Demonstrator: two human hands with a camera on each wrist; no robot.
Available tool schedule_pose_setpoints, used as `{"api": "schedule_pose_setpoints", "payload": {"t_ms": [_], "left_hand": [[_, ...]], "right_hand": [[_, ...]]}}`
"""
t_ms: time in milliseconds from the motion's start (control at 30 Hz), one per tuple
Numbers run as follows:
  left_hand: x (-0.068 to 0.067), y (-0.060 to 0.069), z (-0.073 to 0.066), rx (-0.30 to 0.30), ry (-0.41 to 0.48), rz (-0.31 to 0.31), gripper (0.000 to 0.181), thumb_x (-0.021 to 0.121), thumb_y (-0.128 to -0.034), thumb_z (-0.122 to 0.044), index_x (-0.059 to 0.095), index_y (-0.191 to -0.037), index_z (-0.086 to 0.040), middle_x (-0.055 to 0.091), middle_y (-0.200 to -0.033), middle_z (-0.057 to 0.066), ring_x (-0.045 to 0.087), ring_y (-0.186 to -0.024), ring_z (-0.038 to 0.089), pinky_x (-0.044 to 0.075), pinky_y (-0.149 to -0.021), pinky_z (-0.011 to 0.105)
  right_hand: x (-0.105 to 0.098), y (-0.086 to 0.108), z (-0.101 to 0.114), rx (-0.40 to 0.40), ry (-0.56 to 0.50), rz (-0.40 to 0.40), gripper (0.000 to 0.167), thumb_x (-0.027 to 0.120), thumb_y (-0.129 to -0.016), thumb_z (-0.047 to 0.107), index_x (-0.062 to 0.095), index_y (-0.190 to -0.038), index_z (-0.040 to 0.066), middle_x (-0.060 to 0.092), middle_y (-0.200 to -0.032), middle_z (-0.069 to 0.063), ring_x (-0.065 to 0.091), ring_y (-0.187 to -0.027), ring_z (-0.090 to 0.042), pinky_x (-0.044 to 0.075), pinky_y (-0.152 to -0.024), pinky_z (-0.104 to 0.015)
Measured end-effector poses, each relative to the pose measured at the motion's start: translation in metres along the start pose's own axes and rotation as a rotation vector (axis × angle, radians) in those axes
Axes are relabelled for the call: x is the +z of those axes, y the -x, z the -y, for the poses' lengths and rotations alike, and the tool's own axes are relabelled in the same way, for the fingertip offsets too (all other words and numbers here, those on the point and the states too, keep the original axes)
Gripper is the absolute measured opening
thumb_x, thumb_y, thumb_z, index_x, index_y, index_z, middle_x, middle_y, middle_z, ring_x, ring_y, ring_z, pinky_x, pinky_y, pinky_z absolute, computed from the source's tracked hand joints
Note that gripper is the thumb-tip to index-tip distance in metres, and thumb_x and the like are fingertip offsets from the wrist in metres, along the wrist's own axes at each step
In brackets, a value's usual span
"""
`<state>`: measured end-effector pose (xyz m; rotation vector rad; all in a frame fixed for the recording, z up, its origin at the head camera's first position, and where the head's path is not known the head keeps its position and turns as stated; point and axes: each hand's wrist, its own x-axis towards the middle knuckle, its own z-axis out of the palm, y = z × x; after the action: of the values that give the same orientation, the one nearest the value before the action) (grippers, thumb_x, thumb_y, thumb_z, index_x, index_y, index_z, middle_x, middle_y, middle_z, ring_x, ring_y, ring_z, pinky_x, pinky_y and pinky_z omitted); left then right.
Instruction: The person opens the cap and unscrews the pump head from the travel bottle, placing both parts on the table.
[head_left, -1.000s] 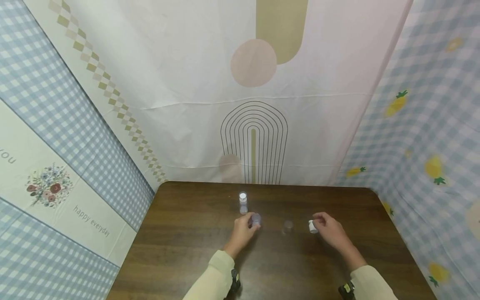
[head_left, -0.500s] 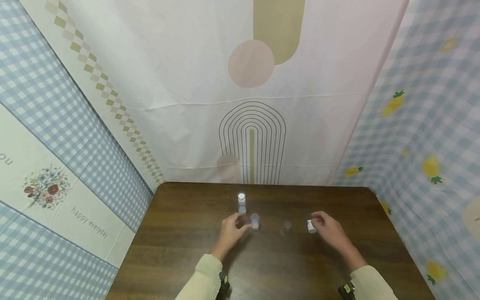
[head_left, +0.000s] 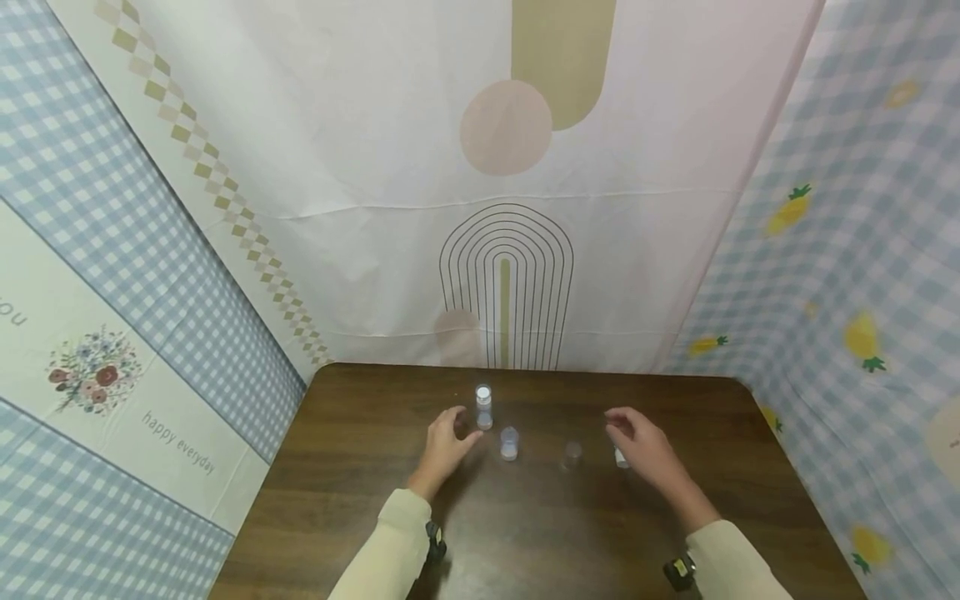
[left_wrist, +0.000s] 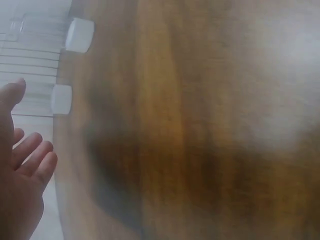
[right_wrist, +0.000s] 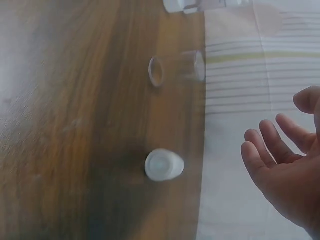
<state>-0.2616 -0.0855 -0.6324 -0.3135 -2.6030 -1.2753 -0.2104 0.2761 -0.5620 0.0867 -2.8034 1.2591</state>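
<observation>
Two hands, neither holding anything: left hand (head_left: 441, 446) has thumb and fingers well parted, just left of the tall clear-and-white cylinder (head_left: 483, 408) and apart from it; right hand (head_left: 641, 440) is loosely curved, thumb apart, near the small white rounded piece (right_wrist: 164, 165), which it partly hides in the head view. Between the hands, a shorter clear cylinder with a white base (head_left: 509, 445) and a transparent colourless cup (head_left: 572, 455) stand upright. Handling looks like a light-touch job: best lift fingers straight off, no sideways brush, since the narrow pieces probably tip easily. For the white piece, a low thumb-and-finger pinch seems best. The cup is see-through, so judge its rim carefully. Tall cylinder sits nearest the back edge of the brown wood-grain table (head_left: 517, 525), patterned cloth (head_left: 375, 275) behind; side edges lie well apart. Most room: bare wood toward the person; gap between cylinders is tight.
</observation>
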Motion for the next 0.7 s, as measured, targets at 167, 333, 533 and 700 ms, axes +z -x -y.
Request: {"api": "schedule_pose_setpoints", "payload": {"t_ms": [167, 333, 533, 700], "left_hand": [[0.0, -0.012, -0.005, -0.069, 0.016, 0.045, 0.062, 0.085, -0.0848, -0.018, 0.058, -0.133, 0.008, 0.063, -0.13, 0.03, 0.063, -0.12, 0.045, 0.052, -0.102, 0.055], [0.004, -0.022, -0.008, -0.116, 0.013, 0.087, 0.067, 0.085, -0.0858, -0.022, 0.055, -0.138, 0.007, 0.058, -0.14, 0.03, 0.055, -0.132, 0.046, 0.045, -0.111, 0.056], [0.011, -0.03, -0.009, -0.156, 0.041, 0.082, 0.065, 0.086, -0.0836, -0.019, 0.056, -0.136, 0.006, 0.063, -0.134, 0.029, 0.059, -0.127, 0.045, 0.047, -0.108, 0.056], [0.018, -0.034, -0.008, -0.17, 0.046, 0.081, 0.063, 0.087, -0.0836, -0.019, 0.058, -0.134, 0.005, 0.067, -0.128, 0.026, 0.063, -0.122, 0.042, 0.05, -0.104, 0.054]], "right_hand": [[0.008, -0.006, 0.012, -0.032, -0.023, -0.008, 0.032, 0.062, -0.104, 0.02, 0.063, -0.131, 0.005, 0.069, -0.125, -0.016, 0.066, -0.116, -0.034, 0.055, -0.096, -0.05], [0.016, -0.011, 0.024, -0.053, -0.042, -0.002, 0.031, 0.062, -0.104, 0.018, 0.063, -0.131, 0.003, 0.068, -0.125, -0.016, 0.065, -0.117, -0.034, 0.055, -0.098, -0.051], [0.023, -0.015, 0.036, -0.067, -0.067, -0.003, 0.029, 0.062, -0.103, 0.017, 0.064, -0.129, 0.004, 0.069, -0.125, -0.016, 0.066, -0.116, -0.034, 0.055, -0.098, -0.051], [0.026, -0.014, 0.041, -0.049, -0.087, 0.008, 0.028, 0.063, -0.103, 0.018, 0.064, -0.128, 0.006, 0.069, -0.125, -0.014, 0.065, -0.118, -0.033, 0.054, -0.099, -0.052]]}}
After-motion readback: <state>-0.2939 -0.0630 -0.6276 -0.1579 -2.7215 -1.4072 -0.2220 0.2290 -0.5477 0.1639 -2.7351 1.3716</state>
